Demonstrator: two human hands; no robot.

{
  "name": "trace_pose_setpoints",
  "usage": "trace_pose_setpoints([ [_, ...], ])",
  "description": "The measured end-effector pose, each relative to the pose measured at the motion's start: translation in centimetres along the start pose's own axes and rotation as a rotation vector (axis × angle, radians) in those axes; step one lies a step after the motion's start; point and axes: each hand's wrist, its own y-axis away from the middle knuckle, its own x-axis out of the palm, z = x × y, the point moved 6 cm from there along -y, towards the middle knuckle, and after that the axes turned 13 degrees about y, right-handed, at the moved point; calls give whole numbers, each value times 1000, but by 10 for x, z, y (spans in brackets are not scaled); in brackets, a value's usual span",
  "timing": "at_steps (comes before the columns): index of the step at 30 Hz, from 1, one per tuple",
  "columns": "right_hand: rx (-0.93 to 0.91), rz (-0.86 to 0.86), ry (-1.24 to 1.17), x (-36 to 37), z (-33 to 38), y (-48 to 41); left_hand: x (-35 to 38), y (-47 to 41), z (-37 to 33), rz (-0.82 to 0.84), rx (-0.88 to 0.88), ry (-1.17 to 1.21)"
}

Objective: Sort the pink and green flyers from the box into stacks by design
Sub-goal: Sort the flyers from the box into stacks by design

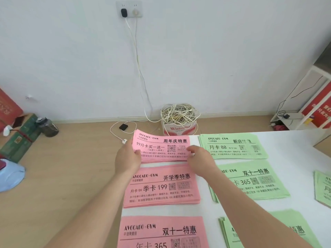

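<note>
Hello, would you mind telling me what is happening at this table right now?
A person is sorting gym flyers into stacks by design on a white table. The left hand grips the left end of the far pink stack, and the right hand holds its right end. A middle pink stack and a near pink stack lie closer, with green stacks to the right.

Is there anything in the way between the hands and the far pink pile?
No, nothing visible is in the way. The left hand and the right hand hold the far pink pile by its two side edges.
</note>
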Motion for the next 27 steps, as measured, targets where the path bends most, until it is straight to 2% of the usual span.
trace_pose_setpoints([
  [4, -75, 76, 218, 12, 0, 1, 0, 6, 0, -46, 193, -175],
  [6, -87, 115, 270, 14, 1, 1, 9, 12, -5, 66, 307, -265],
  [9, -114, 149, 291, 5, 8, 14, 16, 14, -9, 213, 286, -397],
  [11, -126, 110, 284, -12, 9, 35, 16, 16, -13, 256, 234, -441],
  [14, -165, -71, 219, -41, -10, 79, 11, 25, -29, 207, 265, -376],
  [16, -137, -160, 178, -55, -40, 111, 11, 42, -49, 168, 338, -231],
  [18, -89, -206, 196, -64, -76, 142, 18, 70, -78, 195, 436, -94],
  [22, 31, -195, 211, -76, -153, 183, 54, 142, -137, 404, 602, -27],
  [27, 267, -167, 307, -85, -267, 198, 117, 214, -190, 599, 762, -31],
])
